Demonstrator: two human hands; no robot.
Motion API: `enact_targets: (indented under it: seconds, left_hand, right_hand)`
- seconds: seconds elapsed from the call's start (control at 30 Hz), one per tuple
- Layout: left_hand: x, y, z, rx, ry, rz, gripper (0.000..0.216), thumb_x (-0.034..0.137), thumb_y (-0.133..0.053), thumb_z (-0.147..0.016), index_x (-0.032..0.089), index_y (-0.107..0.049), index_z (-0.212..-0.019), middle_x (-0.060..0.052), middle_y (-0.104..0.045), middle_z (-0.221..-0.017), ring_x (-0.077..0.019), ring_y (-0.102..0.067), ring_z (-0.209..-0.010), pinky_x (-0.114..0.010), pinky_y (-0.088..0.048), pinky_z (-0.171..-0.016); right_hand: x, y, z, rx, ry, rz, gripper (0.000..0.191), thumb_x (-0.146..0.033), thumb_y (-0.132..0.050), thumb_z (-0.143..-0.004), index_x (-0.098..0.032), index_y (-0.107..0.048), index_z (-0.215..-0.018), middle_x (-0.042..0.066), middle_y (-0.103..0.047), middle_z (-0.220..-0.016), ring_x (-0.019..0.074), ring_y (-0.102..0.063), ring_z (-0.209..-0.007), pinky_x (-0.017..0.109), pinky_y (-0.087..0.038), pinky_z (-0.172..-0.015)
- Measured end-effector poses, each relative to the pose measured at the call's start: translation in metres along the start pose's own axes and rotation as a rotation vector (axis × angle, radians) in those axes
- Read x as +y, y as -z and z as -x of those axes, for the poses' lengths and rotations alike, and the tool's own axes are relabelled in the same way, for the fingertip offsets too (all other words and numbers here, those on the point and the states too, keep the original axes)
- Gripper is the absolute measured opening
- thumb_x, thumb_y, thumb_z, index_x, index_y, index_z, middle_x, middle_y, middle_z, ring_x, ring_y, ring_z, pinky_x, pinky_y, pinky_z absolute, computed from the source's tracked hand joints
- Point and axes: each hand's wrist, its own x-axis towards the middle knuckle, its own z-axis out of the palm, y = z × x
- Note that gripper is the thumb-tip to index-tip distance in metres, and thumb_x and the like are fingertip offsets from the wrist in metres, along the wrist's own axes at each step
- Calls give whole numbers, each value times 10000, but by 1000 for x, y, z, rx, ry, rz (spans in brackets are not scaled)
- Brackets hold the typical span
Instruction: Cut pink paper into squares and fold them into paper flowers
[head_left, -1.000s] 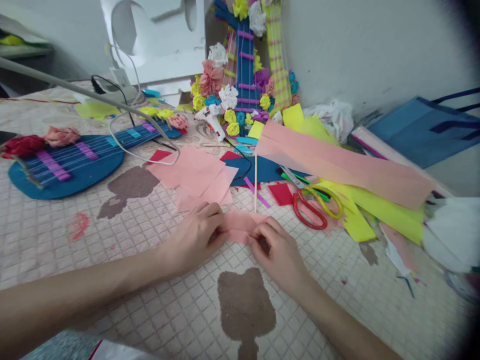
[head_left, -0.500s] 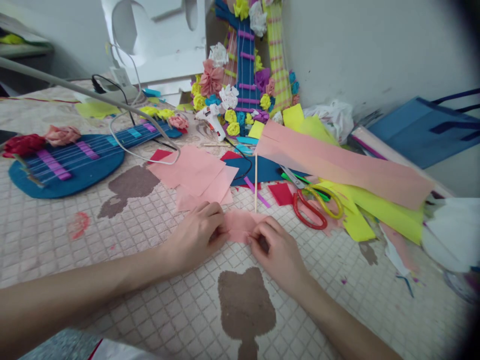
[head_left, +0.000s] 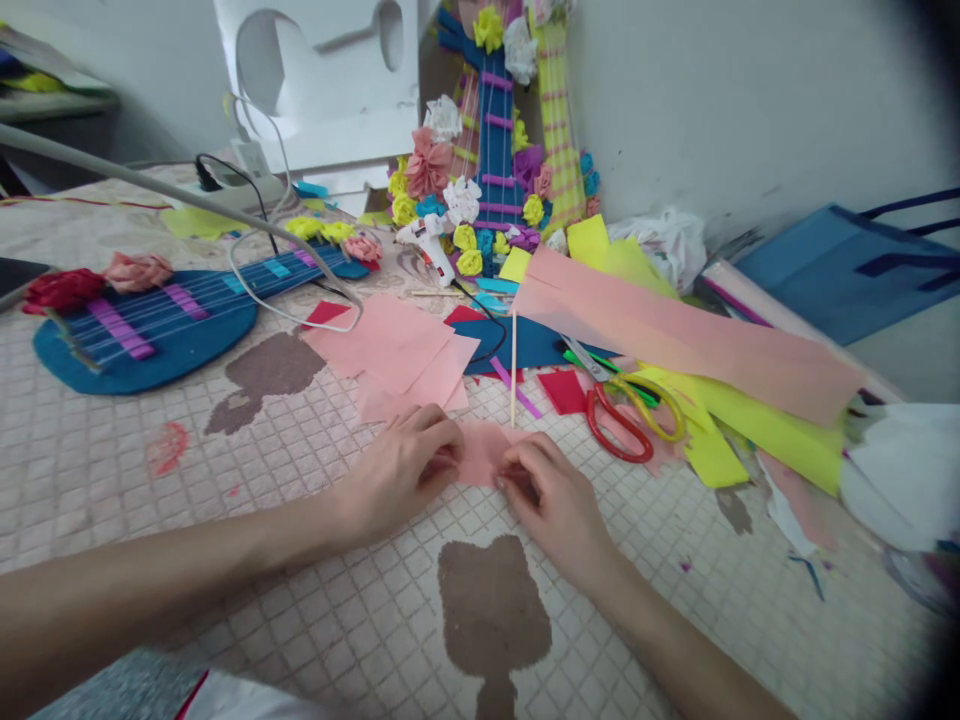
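A small piece of pink crepe paper (head_left: pixel 480 455) lies between my two hands, low over the patterned tabletop. My left hand (head_left: pixel 420 455) pinches its left edge between thumb and fingers. At the right edge, my right hand (head_left: pixel 546 490) has the paper pinched the same way. A thin wooden stick (head_left: pixel 514 370) stretches away just beyond the paper. Behind my left hand lies a loose stack of cut pink paper sheets (head_left: pixel 397 345). Scissors (head_left: pixel 622 420) with red and yellow handles rest to the right of my right hand.
A blue paper guitar (head_left: pixel 150 330) with paper roses lies at the left, a white cable (head_left: pixel 247 285) looping over it. A glue gun (head_left: pixel 427 245) stands at the back before flower-covered guitars (head_left: pixel 495 150). Pink and yellow paper strips (head_left: pixel 690 330) spread to the right.
My left hand has shifted slightly right along the pink paper, so less of it shows between my hands. My right hand is almost unchanged. The view has tilted a little.
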Motion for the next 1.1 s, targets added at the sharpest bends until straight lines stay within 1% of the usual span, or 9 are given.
enact_targets:
  seconds: [0.1, 0.17, 0.3, 0.4, 0.5, 0.63, 0.73, 0.87, 1.1]
  left_hand:
    - [-1, 2, 1, -47, -19, 27, 221, 22, -480, -771, 181, -615, -842, -40, -540, -903, -179, -509, -904, -317, -422, -776]
    - [0, 4, 0, -82, -2, 11, 214, 38, -497, -770, 187, -633, -841, -40, -542, -887, -183, -514, -903, -316, -425, -774]
    - [4, 5, -5, -113, 23, -67, 99, 199, -530, -834, 176, -626, -831, -48, -550, -867, -190, -518, -854, -315, -429, -727]
    - [8, 2, -7, -102, 44, -155, 159, 290, -526, -860, 165, -611, -812, -55, -557, -862, -204, -514, -863, -329, -427, -733]
    - [8, -1, -7, -94, 45, -176, 108, 212, -526, -846, 166, -605, -788, -51, -561, -855, -205, -512, -876, -338, -423, -763]
    - [2, 0, -3, -74, 33, -92, 114, 84, -516, -794, 168, -592, -780, -41, -565, -853, -190, -514, -868, -315, -423, -749]
    - [-1, 2, -1, -65, 18, -34, 151, 36, -515, -760, 167, -586, -780, -36, -568, -852, -182, -516, -851, -300, -422, -733]
    - [-1, 5, -2, -58, 9, -17, 162, 24, -517, -746, 164, -589, -781, -36, -564, -841, -177, -517, -837, -296, -428, -736]
    - [-3, 12, -1, -123, -4, 20, 182, 37, -501, -775, 169, -616, -826, -43, -574, -893, -172, -537, -883, -287, -444, -766]
  right_hand:
    - [-1, 3, 0, -46, 13, 26, 139, -119, -479, -853, -230, -562, -844, -1, -544, -890, 130, -567, -765, 246, -414, -649]
    - [-2, 4, -1, -50, 5, 35, 141, -125, -477, -857, -232, -569, -851, -1, -551, -896, 131, -569, -762, 247, -410, -643]
    - [-6, 0, -3, -23, -8, 82, 103, -201, -464, -890, -228, -557, -858, 4, -571, -920, 141, -579, -766, 260, -406, -638]
    - [-8, -4, -4, -4, -29, 159, 80, -273, -497, -885, -223, -540, -840, 13, -577, -934, 156, -586, -748, 273, -409, -622]
    - [-6, -5, -2, -12, -30, 167, 80, -290, -505, -883, -221, -524, -846, 19, -576, -949, 155, -593, -733, 274, -426, -619]
    - [-1, -4, 0, -20, 1, 123, 25, -215, -482, -880, -224, -505, -880, 19, -577, -948, 158, -597, -767, 279, -451, -649]
    - [1, -2, 2, -28, 14, 102, 82, -155, -467, -864, -227, -503, -880, 22, -574, -948, 162, -594, -789, 285, -461, -672]
    - [2, -1, 2, -44, 18, 93, 101, -140, -452, -868, -227, -500, -880, 25, -567, -944, 167, -590, -798, 290, -464, -686]
    - [5, 2, 3, -107, 40, 36, 154, -125, -416, -893, -235, -514, -939, 26, -554, -998, 165, -584, -850, 297, -468, -732]
